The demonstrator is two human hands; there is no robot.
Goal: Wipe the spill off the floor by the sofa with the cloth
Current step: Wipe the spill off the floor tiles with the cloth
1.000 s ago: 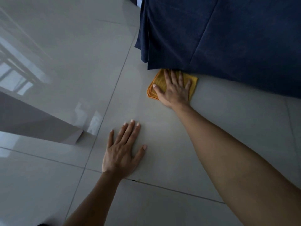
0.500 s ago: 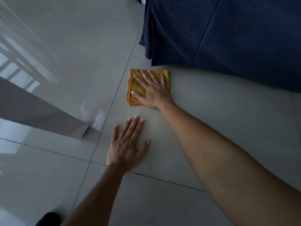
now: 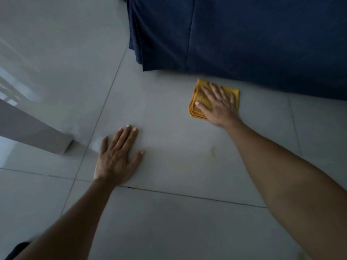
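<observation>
A folded orange cloth [image 3: 199, 96] lies flat on the grey tiled floor [image 3: 169, 109], just in front of the dark blue sofa skirt [image 3: 244, 38]. My right hand [image 3: 219, 104] presses down on the cloth with straight, spread fingers and covers most of it. My left hand [image 3: 117, 156] rests flat on the tile to the lower left, fingers straight and apart from the cloth. A faint yellowish smear [image 3: 213, 152] shows on the tile between my two arms. No liquid is plainly visible elsewhere.
The sofa's hanging fabric fills the upper right and ends just above the floor. A pale grey slanted panel or furniture edge [image 3: 37, 136] reaches the floor at the left. Grout lines cross the glossy tiles, which reflect window light at the far left.
My right hand slid the cloth left along the sofa's edge, then back to the right, away from the sofa's corner. My left hand stayed planted flat on the floor.
</observation>
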